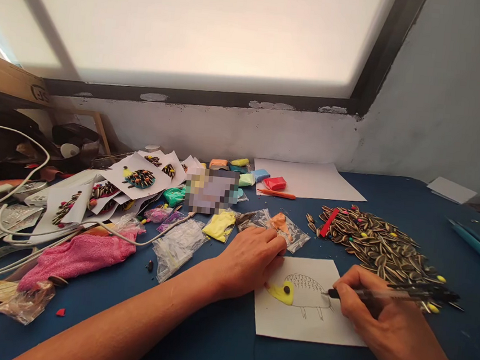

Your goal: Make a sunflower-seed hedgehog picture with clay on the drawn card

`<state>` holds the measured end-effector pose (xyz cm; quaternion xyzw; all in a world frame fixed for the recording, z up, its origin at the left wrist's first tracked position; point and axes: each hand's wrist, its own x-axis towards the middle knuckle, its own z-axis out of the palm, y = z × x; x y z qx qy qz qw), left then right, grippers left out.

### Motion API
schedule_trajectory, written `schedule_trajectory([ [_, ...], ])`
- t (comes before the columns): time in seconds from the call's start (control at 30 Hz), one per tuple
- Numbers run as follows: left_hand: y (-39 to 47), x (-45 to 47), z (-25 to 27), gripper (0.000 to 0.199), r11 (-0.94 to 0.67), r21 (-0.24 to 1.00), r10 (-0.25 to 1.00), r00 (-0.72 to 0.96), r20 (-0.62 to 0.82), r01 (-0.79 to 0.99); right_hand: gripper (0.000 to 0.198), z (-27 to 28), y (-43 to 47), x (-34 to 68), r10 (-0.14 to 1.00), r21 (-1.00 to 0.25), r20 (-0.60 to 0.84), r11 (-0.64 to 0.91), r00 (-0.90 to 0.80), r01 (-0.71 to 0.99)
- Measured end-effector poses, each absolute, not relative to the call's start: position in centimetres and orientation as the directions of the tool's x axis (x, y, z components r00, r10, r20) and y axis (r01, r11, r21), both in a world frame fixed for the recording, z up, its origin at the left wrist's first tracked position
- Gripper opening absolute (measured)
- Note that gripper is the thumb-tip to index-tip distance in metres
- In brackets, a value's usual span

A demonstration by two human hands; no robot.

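Observation:
A white sheet of paper point(306, 329) lies on the blue table. On it is a line-drawn hedgehog-like animal point(308, 291) with short curved marks over its back, thin legs, a yellow clay head and a dark seed as its eye. My right hand point(374, 306) is closed around a black pen point(365, 295), its tip at the rear end of the drawing. At the sheet's upper left corner rests my left hand point(252, 257), fingers curled and holding the paper down; its fingertips are mostly hidden.
Striped sunflower seeds point(370, 240) form a pile behind my right hand. Beyond my left hand lie a yellow clay packet point(220, 225), an orange clay packet point(279, 223) and a red clay block point(274, 183). Seed-decorated cards point(117, 171), a pink cloth point(79, 258) and white cables point(27, 185) crowd the left.

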<state>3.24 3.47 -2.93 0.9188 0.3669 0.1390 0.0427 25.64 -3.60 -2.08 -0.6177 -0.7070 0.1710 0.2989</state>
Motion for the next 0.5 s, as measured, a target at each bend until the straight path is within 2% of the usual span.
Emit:
schedule_trajectory([
  [0.27,3.45,3.19,-2.81,0.009,-0.716,0.21,0.698,0.685,0.21,0.666,0.034,-1.16,-3.37,25.23,0.997,-0.708,0.079,0.039,0.025,0.705],
  [0.37,3.41,3.22,-2.92,0.008,-0.707,0.224,0.707,0.671,0.222,0.671,0.035,-1.4,-3.47,25.32,0.992,-0.696,0.125,0.066,0.03,0.715],
  [0.5,3.39,3.2,-2.99,0.013,-0.72,0.193,0.693,0.687,0.217,0.666,0.032,-1.51,-3.98,25.23,0.959,-0.615,0.282,0.149,0.039,0.775],
])
